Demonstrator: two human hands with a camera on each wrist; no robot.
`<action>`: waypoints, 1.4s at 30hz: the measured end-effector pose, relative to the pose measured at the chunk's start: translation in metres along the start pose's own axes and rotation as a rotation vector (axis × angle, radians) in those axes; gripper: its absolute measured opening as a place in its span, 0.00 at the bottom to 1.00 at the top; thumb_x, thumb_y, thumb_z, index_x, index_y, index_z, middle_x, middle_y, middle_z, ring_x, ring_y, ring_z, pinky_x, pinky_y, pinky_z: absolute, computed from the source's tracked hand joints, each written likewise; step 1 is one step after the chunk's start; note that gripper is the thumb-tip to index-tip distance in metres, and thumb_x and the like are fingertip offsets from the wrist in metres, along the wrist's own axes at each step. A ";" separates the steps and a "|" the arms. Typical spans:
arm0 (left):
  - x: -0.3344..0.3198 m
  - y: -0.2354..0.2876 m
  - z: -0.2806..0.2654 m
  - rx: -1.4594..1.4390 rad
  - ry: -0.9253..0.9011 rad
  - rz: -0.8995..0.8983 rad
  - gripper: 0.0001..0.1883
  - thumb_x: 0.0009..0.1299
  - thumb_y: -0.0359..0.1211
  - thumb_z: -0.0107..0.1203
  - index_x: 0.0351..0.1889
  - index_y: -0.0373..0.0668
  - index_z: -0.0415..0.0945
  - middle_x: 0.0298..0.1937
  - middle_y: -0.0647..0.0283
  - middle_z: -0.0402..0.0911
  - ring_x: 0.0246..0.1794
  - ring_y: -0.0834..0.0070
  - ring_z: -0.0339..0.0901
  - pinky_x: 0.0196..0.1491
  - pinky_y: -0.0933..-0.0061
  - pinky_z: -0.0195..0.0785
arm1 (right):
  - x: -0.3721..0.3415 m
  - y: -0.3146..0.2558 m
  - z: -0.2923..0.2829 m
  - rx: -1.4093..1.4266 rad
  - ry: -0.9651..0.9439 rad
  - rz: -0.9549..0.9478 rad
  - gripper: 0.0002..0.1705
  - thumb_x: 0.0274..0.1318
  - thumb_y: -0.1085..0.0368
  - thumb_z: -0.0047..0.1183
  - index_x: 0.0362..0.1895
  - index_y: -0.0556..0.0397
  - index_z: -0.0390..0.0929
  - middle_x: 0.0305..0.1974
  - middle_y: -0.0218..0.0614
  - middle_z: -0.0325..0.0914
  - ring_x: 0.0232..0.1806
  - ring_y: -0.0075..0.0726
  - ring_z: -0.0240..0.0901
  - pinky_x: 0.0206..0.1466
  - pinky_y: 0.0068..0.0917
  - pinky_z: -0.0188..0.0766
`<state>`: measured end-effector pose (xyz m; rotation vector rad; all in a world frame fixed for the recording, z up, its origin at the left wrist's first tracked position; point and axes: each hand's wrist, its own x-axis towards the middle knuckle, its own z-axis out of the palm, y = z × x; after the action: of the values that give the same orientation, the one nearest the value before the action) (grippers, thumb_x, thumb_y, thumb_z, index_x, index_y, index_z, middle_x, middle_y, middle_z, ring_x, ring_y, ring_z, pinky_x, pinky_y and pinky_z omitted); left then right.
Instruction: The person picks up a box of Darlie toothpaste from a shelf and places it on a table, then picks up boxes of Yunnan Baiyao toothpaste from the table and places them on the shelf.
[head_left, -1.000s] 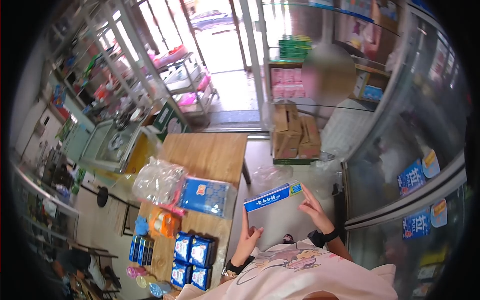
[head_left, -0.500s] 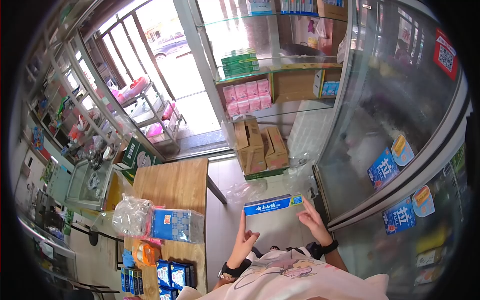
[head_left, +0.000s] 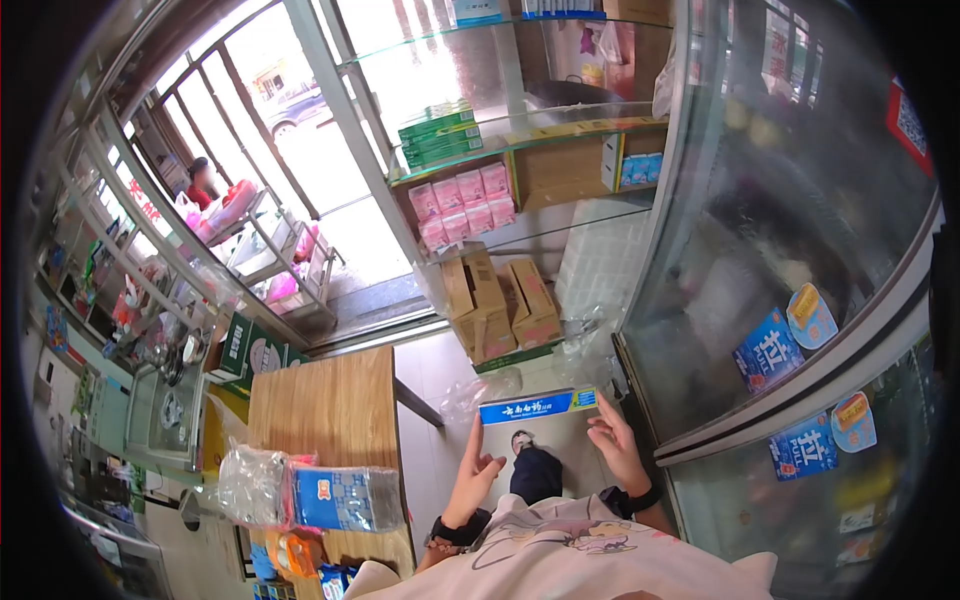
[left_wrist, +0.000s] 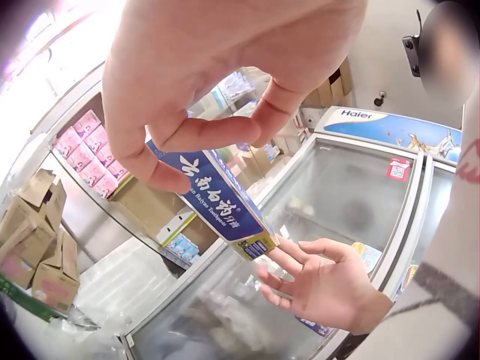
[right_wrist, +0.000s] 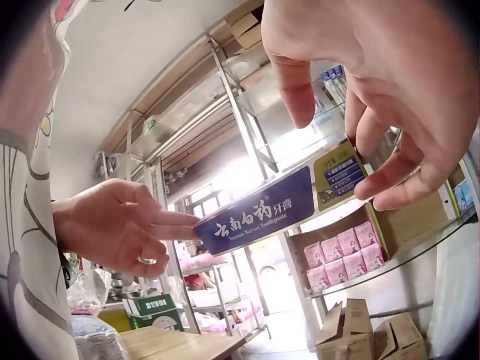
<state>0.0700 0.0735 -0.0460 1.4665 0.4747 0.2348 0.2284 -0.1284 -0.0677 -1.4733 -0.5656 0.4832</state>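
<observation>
A long blue and white toothpaste box (head_left: 538,407) is held level in front of the body, spanning the gap between both hands. My left hand (head_left: 468,485) touches its left end with an outstretched index finger, the other fingers loosely bent. At the opposite end, by the yellow-green patch, the fingertips of my right hand (head_left: 620,445) press against the box, with the thumb apart from it. White Chinese lettering on the toothpaste box (right_wrist: 259,214) is readable in the right wrist view. In the left wrist view the left fingers cover one end of the box.
A wooden table (head_left: 325,400) at left bears a blue plastic-wrapped pack (head_left: 335,498) and a clear plastic bag (head_left: 252,485). Cardboard boxes (head_left: 475,305) stand under glass shelves with pink packs (head_left: 463,205). A glass-door fridge (head_left: 720,300) lines the right side.
The head view has turned, so the table slides left and down out of frame. A leg and shoe now show below the toothpaste box, which stays between both hands.
</observation>
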 end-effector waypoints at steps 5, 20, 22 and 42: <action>0.066 0.016 -0.012 -0.028 -0.010 0.072 0.44 0.59 0.21 0.47 0.73 0.50 0.37 0.74 0.62 0.42 0.26 0.88 0.56 0.30 0.88 0.58 | 0.069 0.002 -0.005 0.021 0.048 -0.046 0.36 0.52 0.71 0.49 0.67 0.53 0.55 0.61 0.37 0.64 0.46 0.25 0.67 0.51 0.23 0.65; 0.192 0.038 -0.081 -0.084 0.084 0.078 0.45 0.58 0.19 0.48 0.72 0.48 0.38 0.74 0.61 0.44 0.27 0.90 0.53 0.30 0.89 0.57 | 0.233 0.004 0.032 -0.028 -0.097 0.007 0.36 0.54 0.72 0.49 0.68 0.51 0.54 0.58 0.36 0.67 0.46 0.27 0.68 0.52 0.23 0.67; 0.202 0.037 -0.084 -0.098 0.092 0.080 0.45 0.58 0.19 0.48 0.72 0.47 0.38 0.74 0.61 0.44 0.26 0.90 0.53 0.30 0.89 0.57 | 0.243 0.007 0.035 -0.026 -0.110 0.011 0.36 0.54 0.72 0.48 0.68 0.50 0.53 0.58 0.35 0.66 0.46 0.26 0.68 0.52 0.23 0.67; 0.352 0.094 -0.053 -0.039 -0.107 0.115 0.44 0.59 0.18 0.44 0.73 0.52 0.38 0.74 0.64 0.42 0.27 0.88 0.59 0.33 0.85 0.62 | 0.366 0.017 -0.027 0.119 0.042 -0.029 0.35 0.54 0.73 0.45 0.67 0.59 0.52 0.63 0.36 0.60 0.47 0.23 0.65 0.53 0.21 0.63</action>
<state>0.3711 0.2837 -0.0131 1.4614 0.2984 0.2538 0.5318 0.0785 -0.0637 -1.3573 -0.5160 0.4551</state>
